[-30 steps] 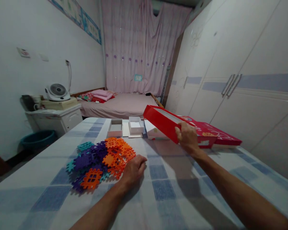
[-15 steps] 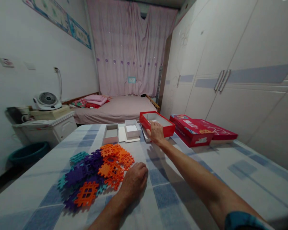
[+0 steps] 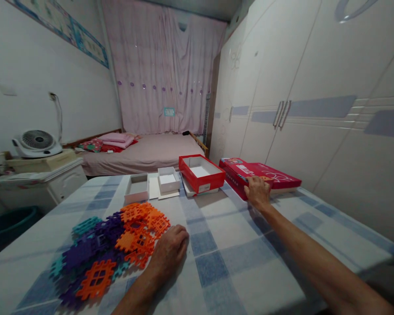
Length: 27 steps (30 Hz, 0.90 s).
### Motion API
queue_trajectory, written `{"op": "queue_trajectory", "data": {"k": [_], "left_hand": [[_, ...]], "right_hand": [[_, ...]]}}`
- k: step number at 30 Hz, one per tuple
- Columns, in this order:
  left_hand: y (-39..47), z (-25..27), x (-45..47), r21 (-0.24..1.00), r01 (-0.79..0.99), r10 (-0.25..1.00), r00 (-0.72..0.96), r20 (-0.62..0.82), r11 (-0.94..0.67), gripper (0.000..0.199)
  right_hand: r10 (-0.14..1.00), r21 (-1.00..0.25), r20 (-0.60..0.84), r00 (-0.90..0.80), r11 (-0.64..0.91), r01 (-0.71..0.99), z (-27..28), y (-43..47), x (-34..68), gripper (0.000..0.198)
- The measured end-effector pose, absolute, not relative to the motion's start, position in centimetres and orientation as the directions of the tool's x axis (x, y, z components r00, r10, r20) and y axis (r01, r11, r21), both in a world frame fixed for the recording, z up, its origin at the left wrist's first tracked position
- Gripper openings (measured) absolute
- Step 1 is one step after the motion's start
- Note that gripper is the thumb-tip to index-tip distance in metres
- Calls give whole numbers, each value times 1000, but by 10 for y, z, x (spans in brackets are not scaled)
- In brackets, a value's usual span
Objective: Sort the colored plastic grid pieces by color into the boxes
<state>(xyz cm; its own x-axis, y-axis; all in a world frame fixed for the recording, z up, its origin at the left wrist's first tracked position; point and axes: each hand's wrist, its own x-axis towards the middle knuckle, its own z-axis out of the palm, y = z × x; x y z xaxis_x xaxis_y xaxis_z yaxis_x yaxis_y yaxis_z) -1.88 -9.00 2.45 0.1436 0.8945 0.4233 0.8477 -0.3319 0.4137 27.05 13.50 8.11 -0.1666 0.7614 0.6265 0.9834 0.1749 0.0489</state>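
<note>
My right hand point(image 3: 258, 190) reaches out to the right and rests on the near edge of a closed red printed box point(image 3: 233, 174). Its fingers are spread over the top of that box, not wrapped round it. My left hand point(image 3: 172, 243) lies on the table with its fingers curled in, and nothing shows in them. Beside it on the left is a loose pile of plastic interlocking pieces: orange pieces point(image 3: 136, 238), purple pieces point(image 3: 80, 253) and teal pieces point(image 3: 85, 226). An open red box point(image 3: 202, 182) with a white inside stands left of my right hand.
Along the far side of the table stand two small open white boxes, a left one point(image 3: 137, 192) and a right one point(image 3: 168, 186), with white cards point(image 3: 153, 186) between them. A flat red box point(image 3: 287, 178) lies at the right. The checked tablecloth point(image 3: 213, 262) covers the table.
My right hand has moved right, from the open red box to the closed red one. My left hand stays by the pile. The view has turned slightly right.
</note>
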Motion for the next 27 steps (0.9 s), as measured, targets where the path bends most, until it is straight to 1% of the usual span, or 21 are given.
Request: {"op": "queue_trajectory", "data": {"k": [6,10,14,17,20,23,25,27], "left_hand": [[-89,22,-21,428,844,905,145,400,-324,25],[-89,23,-20,446,836,908,134,396,-318,25],[-89,25,-20,464,825,909,134,394,-322,24],[-89,26,-21,478,816,909,130,395,-325,24],[-89,26,-20,481,815,909,125,398,-323,24],[-90,28,-20,469,823,910,129,395,-320,25],[-89,29,-20,450,833,909,139,393,-322,25],[-90,29,-20,420,845,904,155,399,-330,25]], "right_hand": [[759,129,618,-204,158,979,85,131,263,23],[776,78,613,-150,129,989,85,133,257,22],[812,27,581,-56,49,998,92,136,250,26],[836,32,547,-32,17,999,101,130,246,28],[858,66,508,-78,52,996,107,106,248,25],[848,130,498,-179,130,983,109,64,259,22],[835,158,482,-265,215,964,110,33,269,19],[828,134,436,-352,327,935,114,6,278,16]]}}
